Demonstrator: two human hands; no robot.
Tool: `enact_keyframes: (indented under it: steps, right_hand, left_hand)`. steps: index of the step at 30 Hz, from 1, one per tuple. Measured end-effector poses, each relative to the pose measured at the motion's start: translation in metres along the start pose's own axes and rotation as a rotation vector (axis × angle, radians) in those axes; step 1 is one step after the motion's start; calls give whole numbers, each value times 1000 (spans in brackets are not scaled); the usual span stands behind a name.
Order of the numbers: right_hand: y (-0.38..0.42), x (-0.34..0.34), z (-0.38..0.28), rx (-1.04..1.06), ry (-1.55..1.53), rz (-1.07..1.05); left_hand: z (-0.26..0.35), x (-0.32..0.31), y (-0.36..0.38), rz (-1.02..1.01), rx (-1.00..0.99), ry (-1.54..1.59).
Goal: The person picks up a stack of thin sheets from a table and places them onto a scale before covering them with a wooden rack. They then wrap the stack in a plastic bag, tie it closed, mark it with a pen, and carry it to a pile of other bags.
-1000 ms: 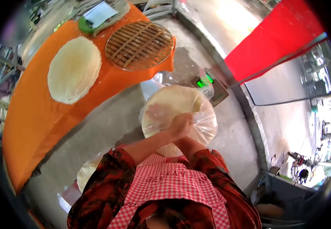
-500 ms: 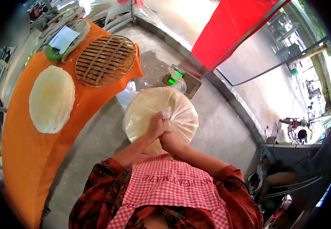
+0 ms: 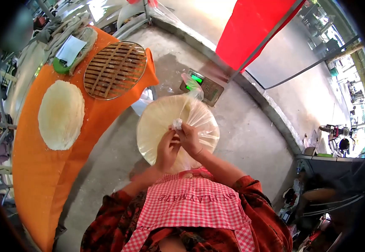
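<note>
A large clear plastic bag wraps a thick round stack of pale, thin sheets in front of my apron. Its top is gathered into a twisted neck, and a whitish bunched tip pokes up above my fingers. My right hand pinches this neck between thumb and fingers. Just left of it, my left hand is closed with curled fingers at the same gathered plastic; exactly what its fingertips grip is partly hidden. Beyond the bag, a digital scale with green displays sits on the floor, a loose piece of clear plastic lying over its left side.
To the left, an orange-covered table carries another stack of pale round sheets, a round slatted rack and a green item with paper. A low concrete curb and a red sheet stand ahead right.
My hands have shifted from a crossed, tight grip to side by side at the bag's neck. The right hand has moved up to the tip, while the left has dropped slightly lower.
</note>
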State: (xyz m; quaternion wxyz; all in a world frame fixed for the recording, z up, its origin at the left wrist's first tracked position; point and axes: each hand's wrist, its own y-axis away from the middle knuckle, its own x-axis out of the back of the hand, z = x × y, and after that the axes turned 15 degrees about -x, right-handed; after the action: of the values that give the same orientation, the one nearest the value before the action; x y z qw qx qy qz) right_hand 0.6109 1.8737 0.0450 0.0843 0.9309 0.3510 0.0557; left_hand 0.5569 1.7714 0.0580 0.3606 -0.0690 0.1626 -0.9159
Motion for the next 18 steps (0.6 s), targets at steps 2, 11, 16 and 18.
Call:
enact_keyframes:
  steps: [2, 11, 16, 18]
  right_hand:
    - [-4, 5, 3, 67, 51, -24]
    - [-13, 25, -16, 325, 409, -403]
    - [-18, 35, -13, 358, 413, -534]
    - [-20, 34, -12, 393, 390, -560]
  left_hand:
    - [-1, 22, 34, -231, -404, -457]
    - [-66, -31, 28, -248, -48, -639]
    - [-55, -33, 35, -272, -30, -679]
    - [-52, -37, 34, -282, -28, -690]
